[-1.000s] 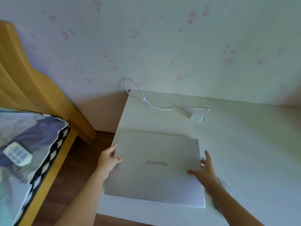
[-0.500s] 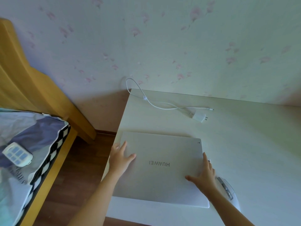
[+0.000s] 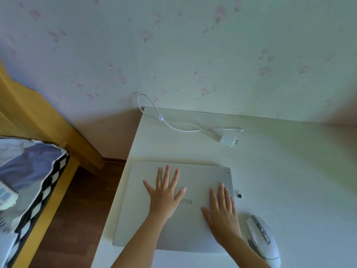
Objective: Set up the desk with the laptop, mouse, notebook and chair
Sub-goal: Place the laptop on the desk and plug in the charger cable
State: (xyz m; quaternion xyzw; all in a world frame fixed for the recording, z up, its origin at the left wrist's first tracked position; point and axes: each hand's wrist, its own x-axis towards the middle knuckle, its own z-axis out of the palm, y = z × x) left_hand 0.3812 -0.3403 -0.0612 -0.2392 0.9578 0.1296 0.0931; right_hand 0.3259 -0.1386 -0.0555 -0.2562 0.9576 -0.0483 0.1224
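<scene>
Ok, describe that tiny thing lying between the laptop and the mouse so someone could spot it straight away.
Start at the white desk and find the closed silver laptop under both flat hands. Just off its right edge, above the white mouse, lies a tiny USB dongle, touching neither. It is far smaller than anything nearby, with a dark end.

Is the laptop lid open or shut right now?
Shut. The laptop lies flat on the desk, logo side up, with the left hand and right hand spread flat on its lid; no screen or keyboard shows.
</scene>
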